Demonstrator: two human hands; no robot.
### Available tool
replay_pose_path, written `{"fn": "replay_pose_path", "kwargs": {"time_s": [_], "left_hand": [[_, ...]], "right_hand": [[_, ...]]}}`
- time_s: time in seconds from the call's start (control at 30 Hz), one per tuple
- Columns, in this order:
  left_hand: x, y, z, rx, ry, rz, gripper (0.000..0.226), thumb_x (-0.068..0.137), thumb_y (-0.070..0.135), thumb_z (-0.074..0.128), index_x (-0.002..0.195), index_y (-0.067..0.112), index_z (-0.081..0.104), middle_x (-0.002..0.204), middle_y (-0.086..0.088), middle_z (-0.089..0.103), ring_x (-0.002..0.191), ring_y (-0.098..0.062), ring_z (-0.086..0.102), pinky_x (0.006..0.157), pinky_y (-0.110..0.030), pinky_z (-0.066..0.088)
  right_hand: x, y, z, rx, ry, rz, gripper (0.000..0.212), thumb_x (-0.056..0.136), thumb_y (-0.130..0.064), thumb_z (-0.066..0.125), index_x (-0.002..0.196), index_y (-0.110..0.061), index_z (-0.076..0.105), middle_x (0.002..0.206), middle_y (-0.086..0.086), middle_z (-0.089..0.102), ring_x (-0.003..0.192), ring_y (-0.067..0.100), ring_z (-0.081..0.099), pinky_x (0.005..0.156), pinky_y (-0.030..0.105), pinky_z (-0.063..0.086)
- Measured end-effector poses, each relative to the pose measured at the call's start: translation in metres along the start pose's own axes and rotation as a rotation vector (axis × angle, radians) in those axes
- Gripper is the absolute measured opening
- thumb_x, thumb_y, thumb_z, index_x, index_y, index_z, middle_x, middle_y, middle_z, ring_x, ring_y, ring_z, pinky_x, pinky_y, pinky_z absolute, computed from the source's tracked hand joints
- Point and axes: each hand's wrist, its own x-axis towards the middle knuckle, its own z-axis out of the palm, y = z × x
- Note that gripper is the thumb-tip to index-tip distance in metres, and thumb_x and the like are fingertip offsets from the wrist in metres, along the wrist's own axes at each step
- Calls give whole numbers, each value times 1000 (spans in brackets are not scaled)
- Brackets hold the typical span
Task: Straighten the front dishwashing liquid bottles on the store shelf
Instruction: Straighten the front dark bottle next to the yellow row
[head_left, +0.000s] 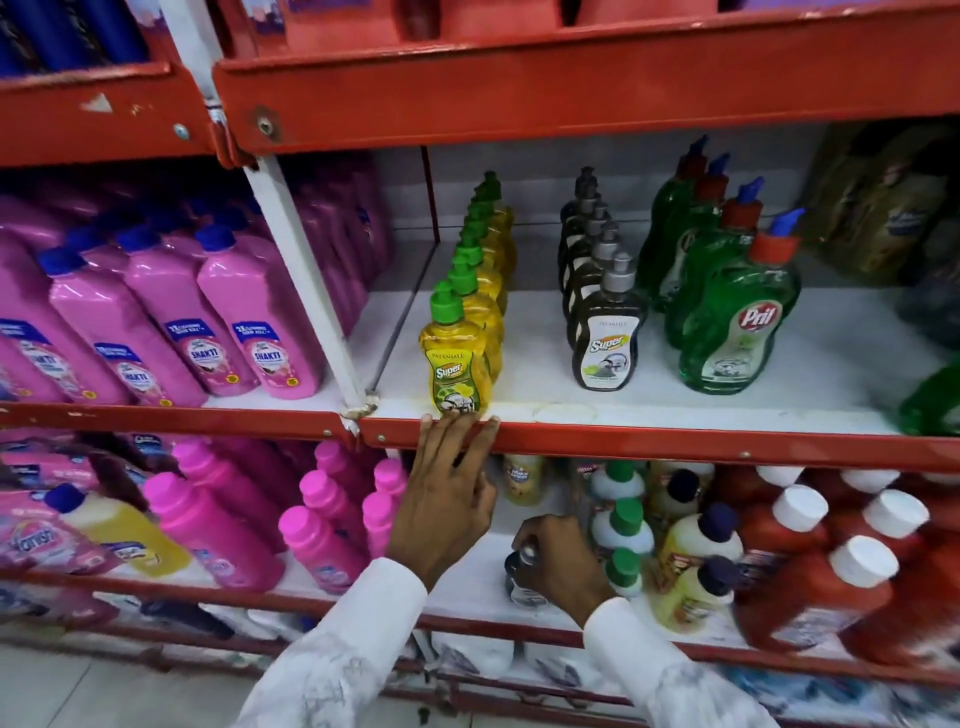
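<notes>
From the head camera, much of the lower shelf is hard to read: the right hand (558, 558) curls over a small dark bottle with a silver top (524, 574), hiding most of its body and label, so only the cap and a clear lower edge show. The red jugs with white caps (810, 571) at the lower right are smeared by blur, and a green bottle (930, 400) is cut off by the right edge. The brown packs (878, 208) at the back right are too blurred to name.

On the middle shelf (649, 436) the front yellow dishwashing bottle (457, 358) stands upright at the very front lip, long axis vertical, green cap up, label facing out. Its row runs straight back behind it. The front dark bottle (607, 340) and the front green Pril bottle (737, 327) also stand upright with labels outward, set further back from the lip.

The left hand (447, 493) is spread flat, fingers extended, fingertips resting on the red front edge just below the yellow bottle's base; whether they touch the bottle I cannot tell. Bare white shelf lies open between the three rows and in front of the dark and green ones. Pink bottles (249, 322) fill the bay to the left, past the white upright (306, 280).
</notes>
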Motion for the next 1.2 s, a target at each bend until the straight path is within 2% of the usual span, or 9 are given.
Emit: {"fn": "replay_pose_path", "kwargs": {"time_s": [0.13,0.3,0.43,0.53,0.63,0.73,0.83,0.97,1.2], "left_hand": [[1,4,1,-44,46,-13,61,84,13,59,142,19,41,143,-10,47,139,-27,34,122,-52,17],[4,11,7,-60,125,-57,50,83,19,58,132,12,52,134,-13,54,132,-31,44,117,-55,26],[8,21,12,-89,134,11,49,80,19,62,129,9,56,130,-12,60,128,-29,49,111,-50,38],[17,34,17,-112,142,25,54,77,14,70,129,10,56,129,-10,61,127,-23,47,111,-45,37],[19,41,20,-127,147,17,54,78,13,69,130,12,55,130,-9,61,126,-23,47,113,-44,34],[17,39,20,-146,136,21,59,78,9,71,133,13,52,132,-7,60,129,-19,43,116,-38,26],[17,38,19,-157,128,34,61,79,8,71,135,14,50,133,-6,59,131,-16,41,119,-34,20],[15,36,21,-150,116,37,62,81,11,69,139,17,45,136,-4,56,134,-17,42,120,-42,23],[14,38,24,-132,137,26,61,80,17,68,137,14,48,136,-5,54,134,-22,44,118,-49,29]], "right_hand": [[-29,-27,-63,92,148,-47,21,63,-24,78,81,-14,75,81,-1,78,72,13,70,72,34,59],[-64,-69,-172,188,359,-132,36,59,-20,86,94,-24,77,84,-13,78,74,0,71,74,20,60],[-78,-92,-238,204,495,-201,42,61,-19,88,101,-25,77,91,-10,79,76,0,73,76,20,61],[-69,-100,-269,214,558,-234,40,61,-18,88,100,-23,77,87,-10,79,75,0,74,75,24,63],[-47,-102,-276,197,545,-249,41,61,-18,88,101,-20,77,89,-7,80,74,1,74,75,27,64],[-23,-99,-272,160,485,-228,41,61,-17,89,101,-18,77,88,-5,80,71,1,74,71,21,63],[-4,-95,-262,108,430,-237,42,62,-19,89,102,-16,77,94,1,80,79,10,75,79,26,62],[13,-91,-252,71,393,-242,43,63,-21,88,104,-18,76,100,2,77,85,15,73,86,33,61],[15,-88,-248,106,384,-286,57,72,-17,85,125,-20,65,117,1,74,91,8,67,81,12,52]]}}
